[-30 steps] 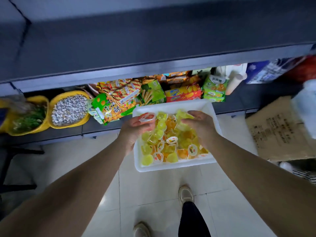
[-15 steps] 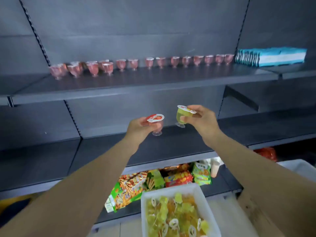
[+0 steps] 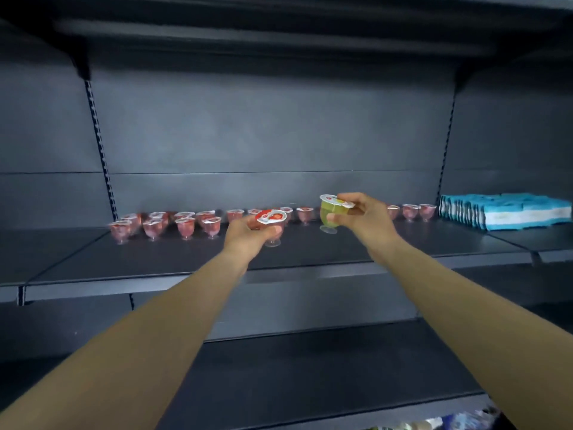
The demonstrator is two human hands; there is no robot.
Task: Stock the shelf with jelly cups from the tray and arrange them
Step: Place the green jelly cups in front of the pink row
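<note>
The left hand (image 3: 248, 235) is gripping a red jelly cup (image 3: 270, 221) and the right hand (image 3: 361, 214) is pinching a green jelly cup (image 3: 331, 212), both upright above the shelf (image 3: 186, 259) mid-frame, just before the row of red cups (image 3: 183, 223), the left one lower, likely landing first.

A dark metal shelf (image 3: 310, 252) carries a row of red jelly cups (image 3: 186, 225) along its back, upright on small feet; at the left they bunch into two ranks, to the right they thin to a single line reaching three cups (image 3: 410, 211) near the end. Just beside those, on the next shelf section, lies a stack of blue-and-white packs (image 3: 508, 211). A lower shelf (image 3: 310, 373) sits beneath
</note>
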